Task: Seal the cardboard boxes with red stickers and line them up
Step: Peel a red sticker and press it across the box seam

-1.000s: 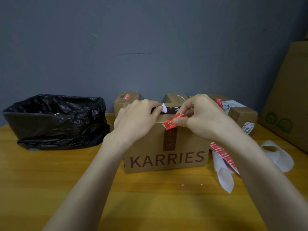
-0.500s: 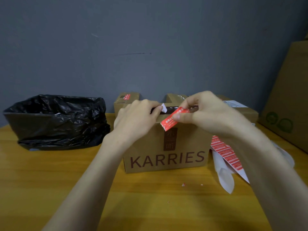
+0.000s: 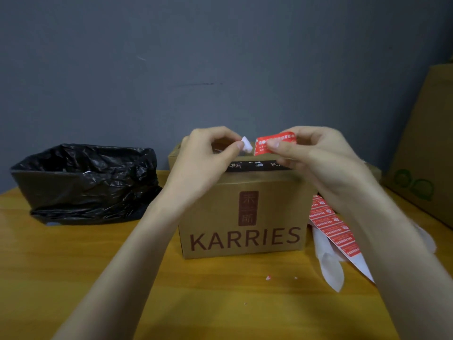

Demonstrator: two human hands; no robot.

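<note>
Head view:
- Box point(image 3: 242, 217) marked KARRIES stands upright on the desk point(image 3: 73, 266), centre frame, printed face toward the camera. A dark printed strip point(image 3: 247, 165) runs along its top.
- Both hands are at 12 o'clock of the box, above its top edge.
- Left hand point(image 3: 203, 163): grip narrow, thumb and forefinger pinching a small white scrap point(image 3: 246, 146).
- Right hand point(image 3: 316, 163): grip pinched on the red sticker point(image 3: 274, 143) near its middle, printed side toward the camera. The sticker is in the air above the box top, apart from it.
- The scrap sits just beside the sticker's left end. Cannot tell whether they touch.
- Sticker sheet point(image 3: 333, 229) is at 3 o'clock of the box, right beside its side wall. Its upper end is hidden behind the right forearm.
- White paper strips point(image 3: 331, 268) lie on the desk at 4 o'clock, partly under the sheet.
- Tiny red fleck point(image 3: 268, 278) lies on the desk at 6 o'clock of the box, near its front.
- Black bag point(image 3: 85, 180) sits at 9 o'clock, mouth open, apart from the box.
- Second box point(image 3: 174, 153) is at 11 o'clock behind the first, mostly hidden by the left hand.
- Big carton point(image 3: 421, 168) stands at the far 3 o'clock frame edge.
</note>
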